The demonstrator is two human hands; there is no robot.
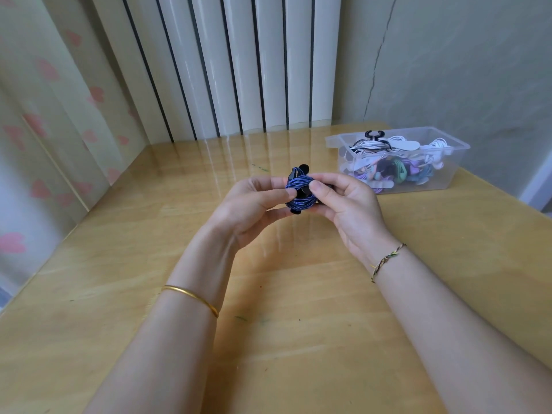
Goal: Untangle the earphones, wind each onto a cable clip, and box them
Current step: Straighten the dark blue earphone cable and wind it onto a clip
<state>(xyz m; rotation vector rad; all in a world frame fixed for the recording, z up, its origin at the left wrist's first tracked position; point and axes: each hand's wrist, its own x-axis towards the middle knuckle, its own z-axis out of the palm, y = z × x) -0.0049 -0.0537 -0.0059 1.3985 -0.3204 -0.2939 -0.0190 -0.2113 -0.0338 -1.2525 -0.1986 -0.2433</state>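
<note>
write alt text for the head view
A left hand and right hand pinch a blue earphone cable wound on a black plastic clip above a glossy wooden table. A clear plastic box of wound earphones sits far right.

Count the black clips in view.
2. One clip, wound with blue cable, is held by the left hand and right hand over the table; the other clip, with white cable, tops the pile in the box. More may be hidden.

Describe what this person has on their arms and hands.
Both forearms are bare, with no sleeves in view. The left hand wears no glove; a thin gold bangle circles its wrist. The right hand is ungloved, with a braided multicoloured thread bracelet at its wrist.
</note>
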